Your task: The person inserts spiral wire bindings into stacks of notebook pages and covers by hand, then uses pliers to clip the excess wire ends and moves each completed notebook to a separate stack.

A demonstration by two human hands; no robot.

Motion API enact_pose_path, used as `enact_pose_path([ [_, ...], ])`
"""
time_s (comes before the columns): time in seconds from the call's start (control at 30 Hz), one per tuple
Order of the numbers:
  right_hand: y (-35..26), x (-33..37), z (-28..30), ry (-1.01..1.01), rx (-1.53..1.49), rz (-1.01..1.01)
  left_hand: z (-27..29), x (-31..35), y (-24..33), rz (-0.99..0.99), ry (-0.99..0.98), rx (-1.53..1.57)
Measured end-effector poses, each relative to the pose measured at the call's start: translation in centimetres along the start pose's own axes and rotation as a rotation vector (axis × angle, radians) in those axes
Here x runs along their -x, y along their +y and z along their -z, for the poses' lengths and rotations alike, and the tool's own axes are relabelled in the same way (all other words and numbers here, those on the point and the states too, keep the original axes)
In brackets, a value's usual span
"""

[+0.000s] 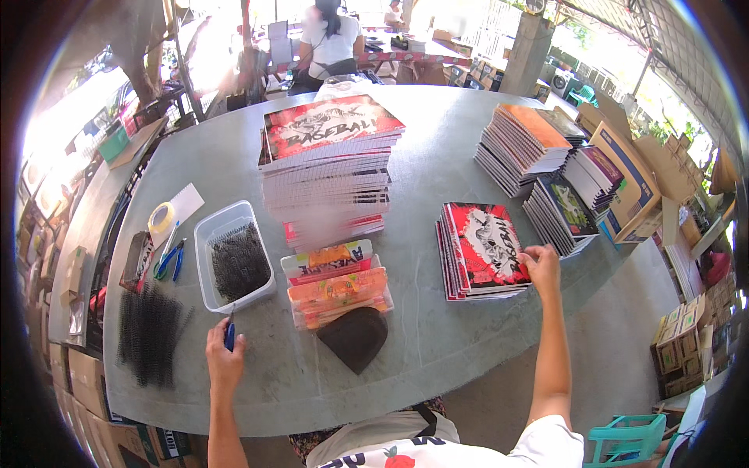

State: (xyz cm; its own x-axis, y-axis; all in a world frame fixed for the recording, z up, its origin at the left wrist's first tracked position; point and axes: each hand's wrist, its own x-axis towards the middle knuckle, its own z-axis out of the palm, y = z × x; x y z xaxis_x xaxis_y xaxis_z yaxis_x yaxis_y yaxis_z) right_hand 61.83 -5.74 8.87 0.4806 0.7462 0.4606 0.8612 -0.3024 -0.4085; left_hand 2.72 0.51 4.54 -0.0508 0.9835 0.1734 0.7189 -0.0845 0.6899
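Observation:
My left hand (224,352) is closed round a small blue-handled tool (229,334) that looks like pliers, its tip up beside a clear plastic tub. Black spiral binding coils (239,261) fill part of the tub (204,290). My right hand (541,269) pinches the right edge of the top red-and-white notebook (489,242) on a short stack. Between my hands stands an open holder with orange-patterned pieces (340,292), and a dark rounded pad (356,341) lies against its near side. A taller pile of spiral-bound red notebooks (331,129) rises behind it.
More coils (150,335) lie loose at the left, near scissors (162,269), a tape roll (161,218) and a small box (139,257). Other notebook stacks (530,140) and an open carton (624,183) stand far right. A person (331,39) is beyond the table (437,382).

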Motion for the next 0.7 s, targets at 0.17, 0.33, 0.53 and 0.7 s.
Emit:
enact_pose_path([
  [0.17,-20.9,3.5,8.0,0.053,-0.821,0.452,1.1,1.5,-4.8,-0.151,0.310,-0.346],
  [0.33,-31.8,8.3,15.2,-0.525,-2.085,0.520,-0.4,1.7,-3.7,-0.124,0.275,-0.514],
  [0.53,-33.2,8.8,14.0,-0.639,-2.010,0.629,-0.6,1.9,-3.8,-0.135,0.302,-0.470],
  [0.7,-35.7,9.8,12.3,-0.718,-0.740,0.435,-0.3,2.1,-4.1,-0.089,0.308,-0.450],
])
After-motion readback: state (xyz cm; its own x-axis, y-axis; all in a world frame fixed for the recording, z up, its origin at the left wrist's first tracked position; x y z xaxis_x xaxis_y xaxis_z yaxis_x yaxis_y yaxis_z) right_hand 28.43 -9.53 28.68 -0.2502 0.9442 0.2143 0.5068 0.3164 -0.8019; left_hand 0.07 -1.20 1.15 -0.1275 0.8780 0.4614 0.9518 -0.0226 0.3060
